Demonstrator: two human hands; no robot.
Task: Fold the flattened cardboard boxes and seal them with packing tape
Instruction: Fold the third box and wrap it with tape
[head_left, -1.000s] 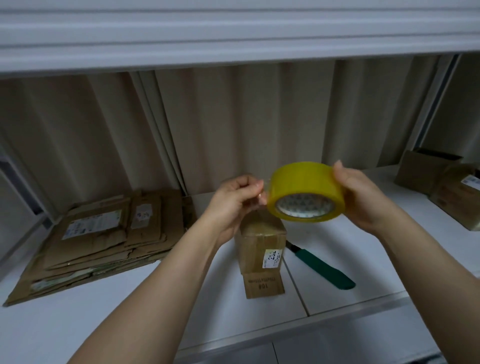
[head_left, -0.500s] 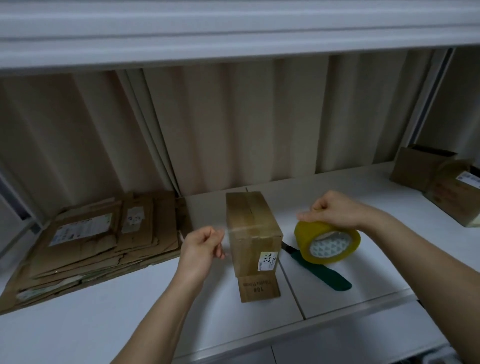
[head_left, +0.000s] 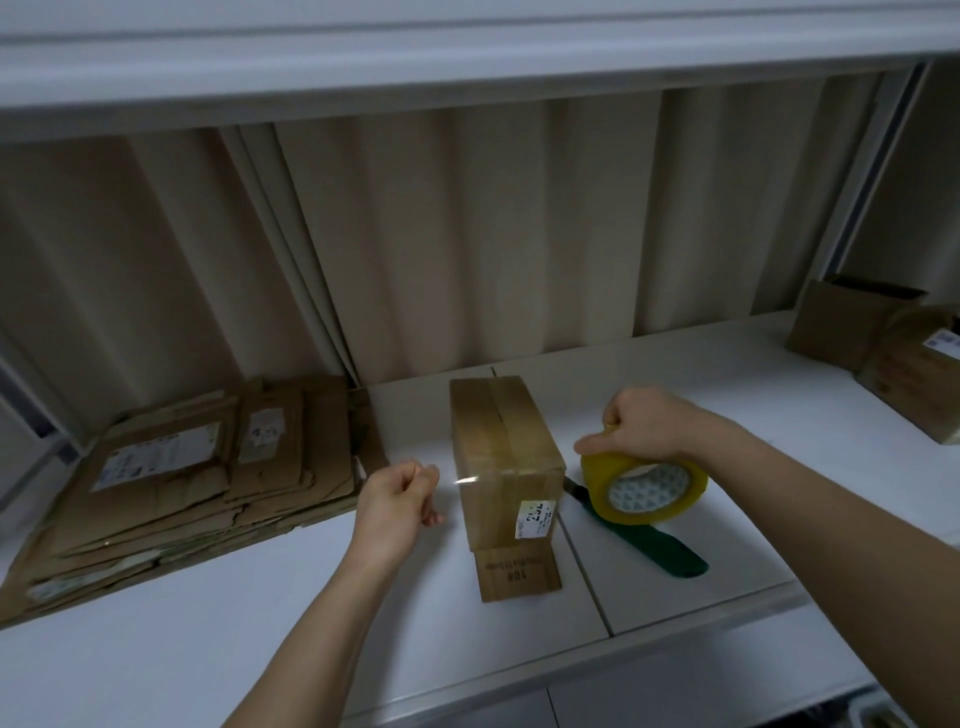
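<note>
Mid-desk (head_left: 260, 618), bare surface beside box (head_left: 506, 447); left hand (head_left: 397, 501) pinching tape strip (head_left: 465, 480), right hand (head_left: 644, 428) gripping tape roll (head_left: 644, 491), hands apart.

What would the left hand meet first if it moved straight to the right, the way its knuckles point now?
Probably the left side of the cardboard box; the left hand is close beside it, though depth is unclear.
</note>
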